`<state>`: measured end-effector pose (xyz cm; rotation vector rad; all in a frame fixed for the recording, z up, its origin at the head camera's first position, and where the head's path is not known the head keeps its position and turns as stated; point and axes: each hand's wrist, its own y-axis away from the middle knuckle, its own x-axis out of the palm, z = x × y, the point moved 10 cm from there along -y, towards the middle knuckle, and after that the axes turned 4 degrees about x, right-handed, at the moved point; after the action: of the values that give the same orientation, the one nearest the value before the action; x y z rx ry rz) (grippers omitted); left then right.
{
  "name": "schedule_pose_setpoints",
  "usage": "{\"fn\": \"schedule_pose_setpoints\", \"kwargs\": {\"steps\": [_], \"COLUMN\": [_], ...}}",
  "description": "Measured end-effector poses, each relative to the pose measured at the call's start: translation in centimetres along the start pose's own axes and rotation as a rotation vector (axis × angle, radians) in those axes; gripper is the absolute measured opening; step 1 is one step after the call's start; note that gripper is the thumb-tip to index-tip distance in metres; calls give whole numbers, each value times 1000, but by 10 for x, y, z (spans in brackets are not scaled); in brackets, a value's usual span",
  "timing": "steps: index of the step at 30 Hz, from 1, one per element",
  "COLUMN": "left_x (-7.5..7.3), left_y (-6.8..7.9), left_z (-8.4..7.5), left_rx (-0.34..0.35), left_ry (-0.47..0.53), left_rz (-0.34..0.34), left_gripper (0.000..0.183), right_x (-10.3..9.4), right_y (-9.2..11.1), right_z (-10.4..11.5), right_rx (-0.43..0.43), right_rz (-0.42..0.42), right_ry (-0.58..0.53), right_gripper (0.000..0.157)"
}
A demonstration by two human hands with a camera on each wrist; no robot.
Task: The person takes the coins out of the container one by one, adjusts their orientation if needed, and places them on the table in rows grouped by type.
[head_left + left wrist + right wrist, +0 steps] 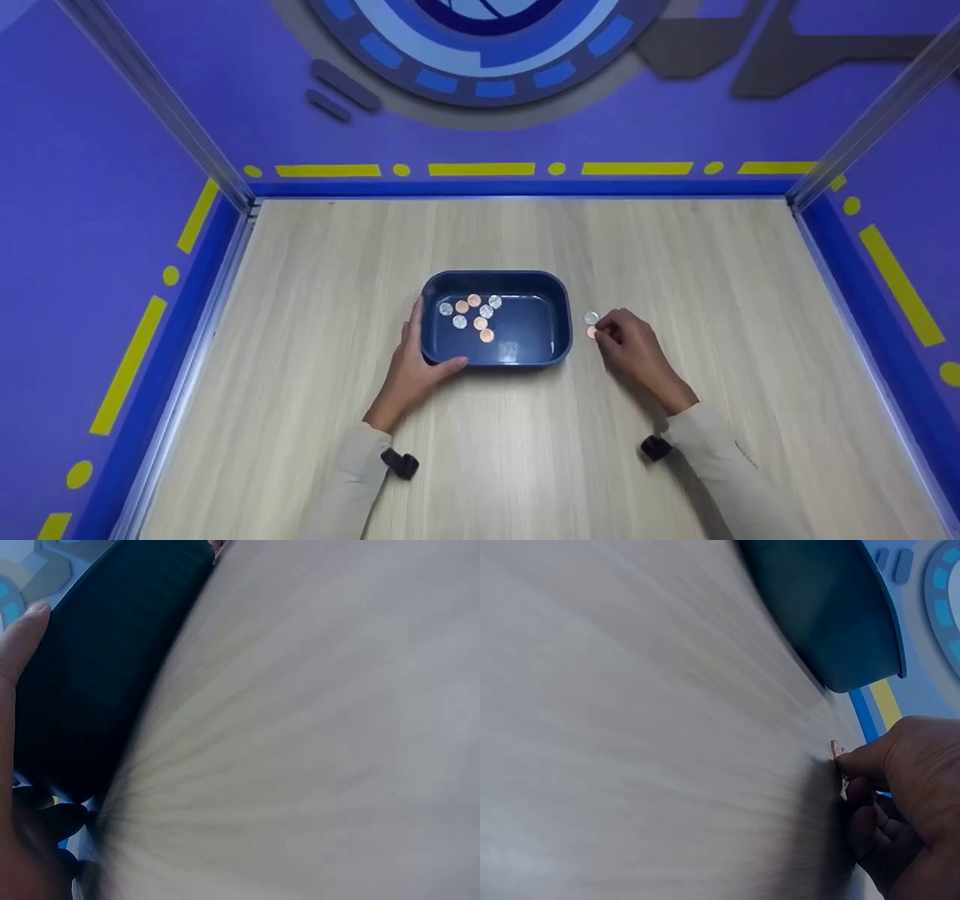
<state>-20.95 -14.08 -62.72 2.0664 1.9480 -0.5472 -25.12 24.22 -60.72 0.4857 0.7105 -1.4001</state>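
A dark blue rectangular container [536, 360] sits on the table with several silver and copper-coloured coins [480, 323] on the left part of its floor. My left hand [420, 367] grips its left end, thumb along the front wall and fingers against the left side. Right of the container, my right hand [634, 349] pinches a copper coin [835, 749] between thumb and fingertips, close to the tabletop. Just beyond those fingertips a silver coin [591, 318] lies on the table. In the left wrist view the container's outer wall [90, 667] hides the coins.
The light wood table [495, 450] is bounded by a purple back wall [480, 142] and side walls with yellow marks. Metal rails [176, 382] run along the table's sides. A black wrist camera [401, 463] is on the left sleeve, another [655, 448] on the right.
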Motion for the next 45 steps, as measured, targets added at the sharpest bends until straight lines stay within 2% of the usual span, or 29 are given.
{"fn": "schedule_pose_setpoints", "kwargs": {"steps": [21, 27, 31, 38, 45], "left_x": [-3, -3, 0, -1, 0], "left_y": [3, 1, 1, 3, 2], "left_z": [3, 2, 3, 2, 3], "left_rx": [-20, -11, -28, -27, -31], "left_ry": [19, 1, -8, -4, -7], "left_rz": [-11, 0, 17, 14, 17], "left_gripper": [134, 134, 133, 134, 134], "right_x": [1, -5, -10, -16, -9], "right_y": [2, -3, -6, -19, -33], "right_z": [1, 3, 14, 50, 83], "right_rx": [25, 42, 37, -2, -77], "right_rz": [-39, -41, -58, -46, -8], "right_ry": [-29, -111, -143, -257, -280], "right_gripper": [6, 8, 11, 13, 11]}}
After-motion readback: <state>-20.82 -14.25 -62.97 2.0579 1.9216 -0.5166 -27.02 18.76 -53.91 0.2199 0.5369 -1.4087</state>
